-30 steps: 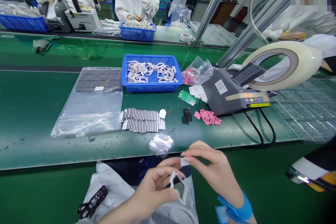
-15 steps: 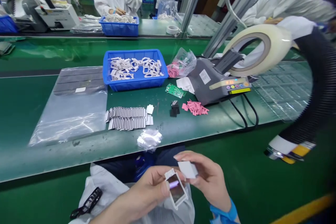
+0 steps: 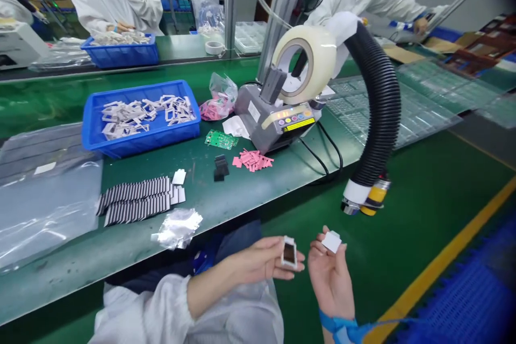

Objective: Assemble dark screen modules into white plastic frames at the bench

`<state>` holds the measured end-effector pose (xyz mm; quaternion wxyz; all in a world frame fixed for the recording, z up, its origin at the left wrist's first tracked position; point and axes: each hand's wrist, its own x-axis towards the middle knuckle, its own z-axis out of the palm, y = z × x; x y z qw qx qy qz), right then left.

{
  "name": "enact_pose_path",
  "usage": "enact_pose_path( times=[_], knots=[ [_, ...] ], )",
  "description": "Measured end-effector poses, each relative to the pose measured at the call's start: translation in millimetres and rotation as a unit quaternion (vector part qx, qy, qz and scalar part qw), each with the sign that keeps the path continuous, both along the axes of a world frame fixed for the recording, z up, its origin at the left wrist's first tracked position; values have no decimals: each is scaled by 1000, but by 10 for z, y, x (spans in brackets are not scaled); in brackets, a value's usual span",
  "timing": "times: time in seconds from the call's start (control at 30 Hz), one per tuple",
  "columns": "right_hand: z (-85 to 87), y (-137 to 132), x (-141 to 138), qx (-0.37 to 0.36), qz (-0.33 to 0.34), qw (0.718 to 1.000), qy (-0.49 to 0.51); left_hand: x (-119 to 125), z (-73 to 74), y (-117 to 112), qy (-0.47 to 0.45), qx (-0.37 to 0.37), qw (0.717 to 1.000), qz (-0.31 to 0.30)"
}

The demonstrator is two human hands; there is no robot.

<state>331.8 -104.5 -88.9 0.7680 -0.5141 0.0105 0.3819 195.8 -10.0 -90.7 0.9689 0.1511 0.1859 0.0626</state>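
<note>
A small white frame with a dark window is being held in the left hand, gripped in a narrow pinch near the fingertips. A white square piece is being held in a narrow pinch at the fingertips of the right hand, around whose wrist a blue strap is being worn. Both pieces are being presented just beyond the near edge of the green workbench, with a gap left between them.

The step in hand is judged to be the close handling of one frame and one square piece. The next move is judged to call for both pieces being steadied by their edges, with the window kept uncovered.

On the bench to the left, a heap of white frames is being held in a blue plastic tray. Striped black strips are being kept nearer, beside crumpled clear film. To the right, pink pieces, black pieces and a green circuit board are being kept near a tape dispenser, on which a roll of clear tape is being carried.
</note>
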Motion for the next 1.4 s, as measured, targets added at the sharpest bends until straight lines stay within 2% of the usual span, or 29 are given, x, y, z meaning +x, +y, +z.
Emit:
enact_pose_path(
  times=[0.1,0.2,0.27,0.33,0.4,0.5,0.6,0.67,0.77,0.9,1.0,1.1,1.2,1.3,1.4],
  knots=[
    [-19,-20,-30,-24,-8,1000,11,430,-89,89,8,18,1000,-3],
    [-97,-92,27,-48,-29,998,-11,815,-67,82,3,29,999,-27],
    [-161,-160,110,-68,-48,996,-20,984,-53,-2,-4,30,998,-61],
    [-202,-211,188,-87,-59,994,-12,1035,-80,-121,-5,23,995,-98],
    [-200,-213,218,-99,-60,993,2,946,-153,-231,9,13,993,-113],
    [-118,-111,147,-83,-36,995,28,604,-276,-298,51,5,995,-89],
    [-1,39,20,-24,10,998,60,229,-316,-230,89,9,994,-54],
    [53,98,-37,-3,22,997,67,88,-289,-144,106,15,994,-33],
    [68,79,-57,-15,2,999,35,114,-212,-8,114,23,993,-12],
    [-41,-80,4,-31,-24,999,19,480,-87,103,93,32,995,-7],
    [-172,-203,97,-37,-73,997,8,809,-15,33,66,34,997,-34],
    [-245,-265,182,-45,-92,995,0,974,-17,-156,51,27,994,-88],
    [-195,-229,198,-50,-89,995,8,849,-108,-301,61,15,993,-104],
    [-58,-109,135,-37,-63,997,15,490,-208,-300,91,9,992,-84],
    [62,0,9,-5,-10,1000,13,83,-206,-200,117,5,992,-53]
  ],
)
